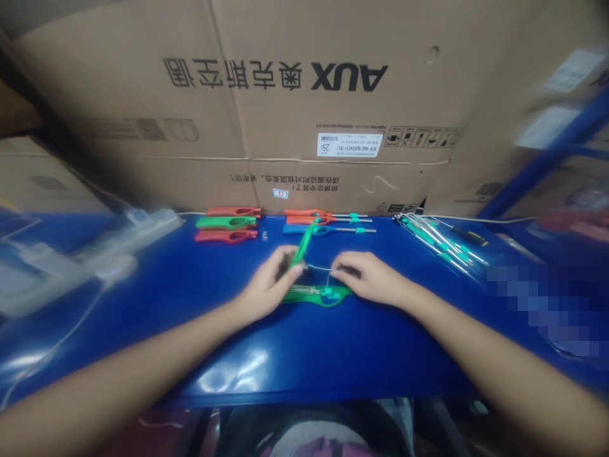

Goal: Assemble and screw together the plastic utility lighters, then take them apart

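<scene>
My left hand (266,282) is closed around one green lighter handle half (302,246), which stands tilted up from its fingers. Below, the other green handle half (309,297) lies on the blue table, with a clear part and a teal piece (329,293) in it. Between the hands runs a thin white wire (318,268). My right hand (364,274) pinches the wire's end, just above the right end of the lower half. The fingertips partly hide what they grip.
Red and green lighter handles (226,222) lie at the back left. Beside them are orange and blue lighters (304,229) with metal rods. A bundle of metal rods with teal pieces (435,240) is at the right, a white power strip (143,238) at the left. A cardboard wall (276,133) stands behind.
</scene>
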